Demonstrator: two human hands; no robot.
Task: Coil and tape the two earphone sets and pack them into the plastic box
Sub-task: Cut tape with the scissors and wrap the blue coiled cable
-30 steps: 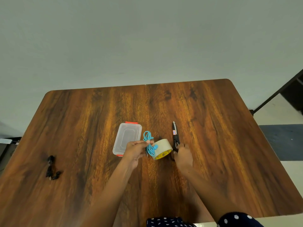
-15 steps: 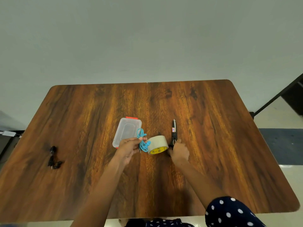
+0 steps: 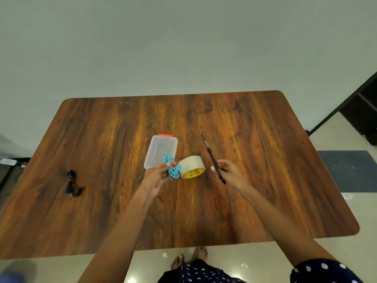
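above the table [image 3: 265,160], left hand [image 3: 157,176] pinches the coiled blue earphones [image 3: 172,168]; right hand [image 3: 230,173] grips the scissors [image 3: 212,158].

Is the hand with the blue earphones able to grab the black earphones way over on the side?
Probably not yet. The left hand is already full with the coiled blue earphones. The black earphones lie alone, with only bare wooden table between.

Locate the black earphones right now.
In the head view, the black earphones lie on the table's left side, untouched, far left of the plastic box.
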